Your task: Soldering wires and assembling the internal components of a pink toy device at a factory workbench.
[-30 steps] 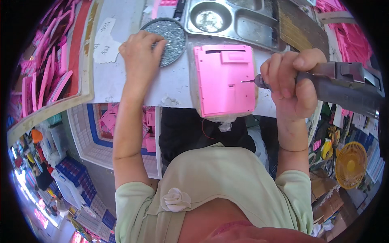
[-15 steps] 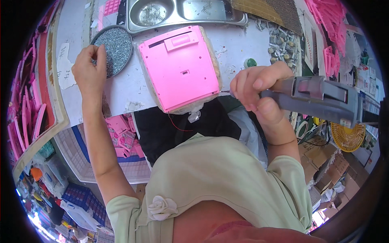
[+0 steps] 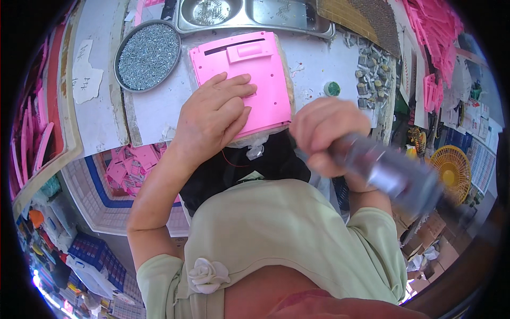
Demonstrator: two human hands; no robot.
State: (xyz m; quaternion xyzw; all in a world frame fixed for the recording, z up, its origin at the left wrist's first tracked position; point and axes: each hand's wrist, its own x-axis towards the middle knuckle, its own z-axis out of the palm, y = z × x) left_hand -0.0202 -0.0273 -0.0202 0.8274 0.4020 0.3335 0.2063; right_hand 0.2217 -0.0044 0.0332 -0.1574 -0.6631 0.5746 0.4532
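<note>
A pink plastic casing panel (image 3: 273, 87) lies on a plastic-wrapped pad at the table's near edge. My left hand (image 3: 215, 109) rests on its left and middle part, fingers stretched out and slightly apart. Any small thing beneath the fingertips is hidden. To the right of the panel, my right hand (image 3: 329, 130) is wrapped round a grey power screwdriver (image 3: 388, 175), which is smeared by motion. Its tip cannot be made out. At the far left stands a round metal bowl (image 3: 118, 72) full of small silvery screws (image 3: 149, 56).
A steel compartment tray (image 3: 255, 24) stands at the back. Small metal-and-white parts (image 3: 366, 80) lie to the right, near a small green round container (image 3: 332, 89). Below left, a crate (image 3: 98, 183) holds pink pieces. Pink parts (image 3: 433, 32) are heaped far right.
My left hand has moved right, from the screw bowl onto the pink panel. The screwdriver's rear end has swung down toward me in my right hand. The whole view has shifted slightly.
</note>
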